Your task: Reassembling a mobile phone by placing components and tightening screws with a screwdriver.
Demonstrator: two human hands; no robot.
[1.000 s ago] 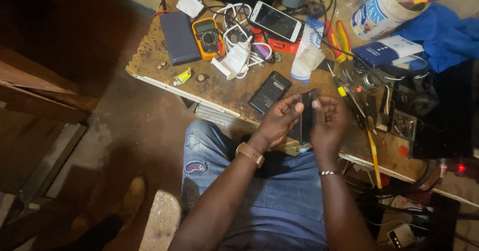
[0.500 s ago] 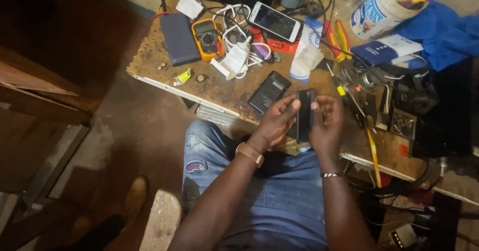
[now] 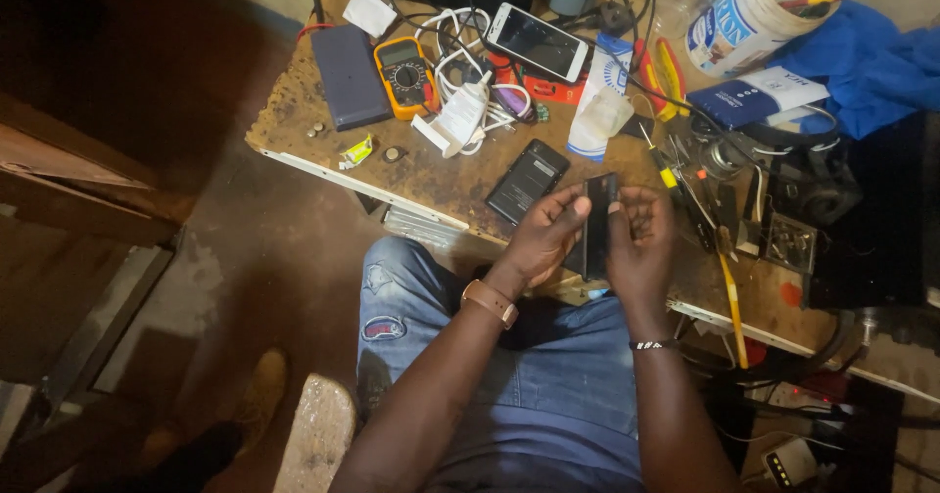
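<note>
A thin dark phone part [image 3: 595, 224], held on edge, sits between both hands just over the near edge of the workbench [image 3: 431, 175], above the person's lap. The left hand [image 3: 544, 240] comes up from a bent wrist wearing a watch, its fingers closed on the part's left face, thumb near the top. The right hand [image 3: 638, 248] curls round the other side, fingertips pinching the upper end; its palm hides much of the part, so what exactly it is cannot be told. Just beyond the hands a black phone [image 3: 528, 180] lies flat near the bench's near edge. Farther back sit a yellow multimeter [image 3: 404, 75] and a white-framed phone [image 3: 537, 43]. The bench's right end is lost in dark clutter.
</note>
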